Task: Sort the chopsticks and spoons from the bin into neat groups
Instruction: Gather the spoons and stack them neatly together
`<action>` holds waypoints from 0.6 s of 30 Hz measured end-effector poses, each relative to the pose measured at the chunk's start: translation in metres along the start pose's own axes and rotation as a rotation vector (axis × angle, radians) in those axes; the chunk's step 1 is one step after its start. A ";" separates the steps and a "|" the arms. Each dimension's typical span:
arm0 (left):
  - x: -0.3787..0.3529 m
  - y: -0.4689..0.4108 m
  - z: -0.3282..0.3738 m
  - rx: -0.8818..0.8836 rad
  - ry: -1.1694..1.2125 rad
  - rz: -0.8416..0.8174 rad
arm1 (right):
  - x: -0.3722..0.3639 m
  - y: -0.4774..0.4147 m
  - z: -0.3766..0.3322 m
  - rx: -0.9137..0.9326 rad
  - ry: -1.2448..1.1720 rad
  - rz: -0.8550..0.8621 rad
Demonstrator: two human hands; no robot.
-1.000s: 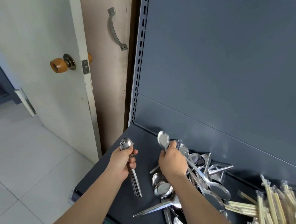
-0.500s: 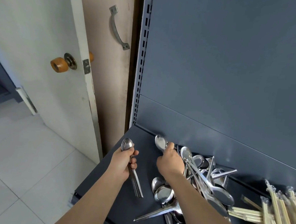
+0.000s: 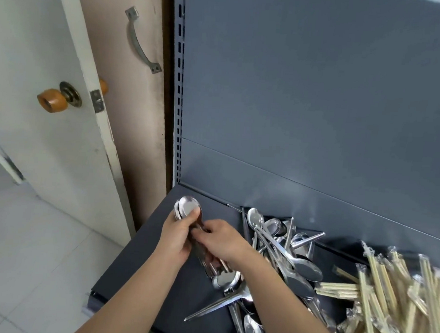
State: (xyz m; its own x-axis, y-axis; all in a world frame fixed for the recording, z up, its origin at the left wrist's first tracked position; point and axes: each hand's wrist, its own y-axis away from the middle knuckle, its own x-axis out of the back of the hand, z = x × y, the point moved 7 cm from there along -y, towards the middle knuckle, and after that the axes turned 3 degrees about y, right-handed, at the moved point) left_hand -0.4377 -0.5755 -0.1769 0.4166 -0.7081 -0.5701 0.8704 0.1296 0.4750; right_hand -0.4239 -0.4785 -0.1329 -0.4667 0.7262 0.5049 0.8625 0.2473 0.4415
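Observation:
My left hand (image 3: 177, 234) grips a stack of nested steel spoons (image 3: 188, 208), bowls pointing up and away, over the left part of the dark grey shelf (image 3: 135, 261). My right hand (image 3: 222, 240) meets it from the right, fingers curled on the handles of that same stack. A loose pile of steel spoons (image 3: 285, 258) lies tangled in the shelf's middle. Wrapped bamboo chopsticks (image 3: 396, 295) are heaped at the right.
The shelf's grey back panel (image 3: 320, 108) rises behind the piles. A slotted upright (image 3: 178, 86) marks the left end. Beyond it stand a white door with an orange knob (image 3: 51, 100) and a tiled floor (image 3: 28, 257).
My right hand carried the single spoon it held leftward and brought it onto the stack in my left hand. Both hands now meet on the stack. The view shifted slightly.

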 end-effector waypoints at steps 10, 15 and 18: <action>0.001 0.021 -0.016 0.103 -0.041 -0.012 | 0.052 0.039 0.041 0.004 0.212 0.226; -0.001 0.036 -0.027 0.158 -0.045 -0.097 | 0.057 0.074 0.065 0.024 0.269 0.258; -0.005 0.046 -0.034 0.182 -0.024 -0.125 | 0.056 0.097 0.075 0.018 0.311 0.280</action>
State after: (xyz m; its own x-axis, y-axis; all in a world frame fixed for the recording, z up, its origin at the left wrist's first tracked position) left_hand -0.3906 -0.5422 -0.1746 0.2999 -0.7275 -0.6171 0.8522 -0.0864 0.5160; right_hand -0.3514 -0.3658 -0.1175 -0.2485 0.5392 0.8047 0.9664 0.0814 0.2439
